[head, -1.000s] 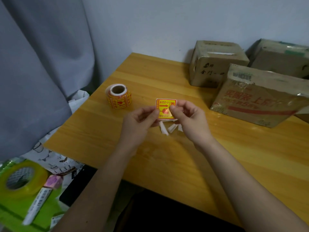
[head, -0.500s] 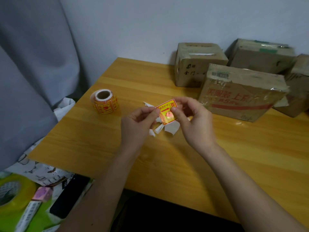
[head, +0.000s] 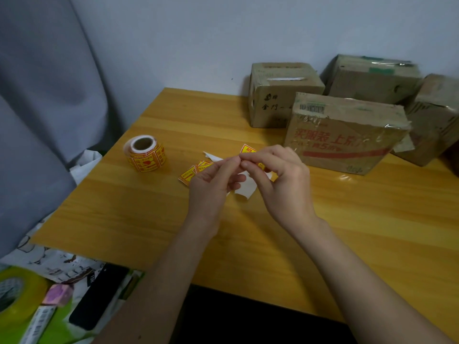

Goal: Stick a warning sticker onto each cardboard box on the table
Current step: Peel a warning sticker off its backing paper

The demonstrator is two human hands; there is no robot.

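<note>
Above the middle of the wooden table (head: 129, 214), my left hand (head: 211, 184) and my right hand (head: 280, 182) meet fingertip to fingertip. Between them they pinch a yellow and red warning sticker (head: 247, 149), mostly hidden by the right fingers. A white backing paper (head: 246, 188) hangs below the hands. Several loose stickers (head: 192, 171) lie on the table by my left hand. The sticker roll (head: 145, 153) stands to the left. Several cardboard boxes sit at the back right: a red-lettered box (head: 345, 135) nearest, a hand-marked box (head: 275, 95) behind it, and two others (head: 372, 78) (head: 434, 120).
A grey curtain (head: 44, 95) hangs at the left. Below the table's left edge lie a yellow tape roll (head: 19, 291), a black phone-like object (head: 99, 296) and printed paper (head: 57, 261). A white paper scrap (head: 211, 156) lies behind my hands.
The sticker has tilted and is now largely covered by my right fingers, and the white backing hangs lower. The view has shifted right, showing more boxes and the loose stickers.
</note>
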